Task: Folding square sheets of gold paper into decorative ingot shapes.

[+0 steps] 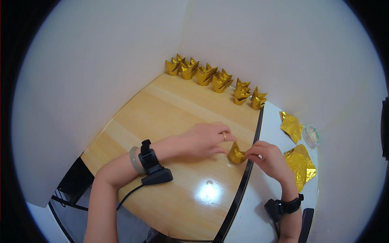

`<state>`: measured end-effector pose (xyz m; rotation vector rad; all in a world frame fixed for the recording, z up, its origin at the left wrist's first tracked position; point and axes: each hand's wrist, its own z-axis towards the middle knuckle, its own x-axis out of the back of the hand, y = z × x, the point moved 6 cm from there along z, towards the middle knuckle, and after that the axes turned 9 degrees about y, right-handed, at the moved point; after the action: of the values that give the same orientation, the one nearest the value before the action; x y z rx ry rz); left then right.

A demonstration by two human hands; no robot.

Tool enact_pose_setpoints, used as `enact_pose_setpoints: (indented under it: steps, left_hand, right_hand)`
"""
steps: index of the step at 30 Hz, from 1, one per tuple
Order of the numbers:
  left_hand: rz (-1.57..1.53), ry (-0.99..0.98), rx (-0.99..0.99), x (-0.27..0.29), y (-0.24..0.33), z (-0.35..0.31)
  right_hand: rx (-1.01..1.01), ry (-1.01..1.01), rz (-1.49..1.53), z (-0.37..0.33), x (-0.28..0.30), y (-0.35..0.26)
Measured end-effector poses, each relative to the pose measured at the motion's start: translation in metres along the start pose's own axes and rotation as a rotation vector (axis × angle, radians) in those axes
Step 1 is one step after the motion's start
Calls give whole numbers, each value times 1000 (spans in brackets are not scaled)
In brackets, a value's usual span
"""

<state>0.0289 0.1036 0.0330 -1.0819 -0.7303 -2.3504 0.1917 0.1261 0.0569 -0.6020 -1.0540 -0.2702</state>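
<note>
A small gold foil cup with pointed tips (236,154) stands on the wooden tabletop, close to its black right edge. My right hand (267,156) comes from the right and pinches the cup's right side between thumb and fingertips. On the other side is my left hand (206,139), a ring on one finger. Its fingers are apart; the fingertips reach the cup's upper left point, or nearly so, while the thumb stays off it. Several similar folded gold foil cups (206,75) stand in a row along the far edge of the tabletop.
On the white surface (267,121) at the right lie gold foil sheets (299,164) and a smaller foil piece (291,126). Beside them is a round clear container of pins (311,136). Walls enclose the far and right sides. A cable (129,196) hangs from my left wrist device.
</note>
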Motion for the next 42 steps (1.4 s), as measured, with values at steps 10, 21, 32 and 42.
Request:
enact_pose_setpoints:
  steps: [10, 21, 32, 42]
  left_hand:
    - [-23, -174, 117, -24, -28, -11]
    - [-3, -164, 121, -26, -29, -13]
    - [3, -162, 117, -26, -27, -11]
    - [25, -136, 87, -27, -28, -11]
  right_hand:
    - [-114, 86, -232, 59, 26, 118]
    - [-185, 121, -320, 94, 10, 169]
    - [-207, 131, -287, 92, 3, 177]
    - [-272, 225, -273, 82, 19, 160]
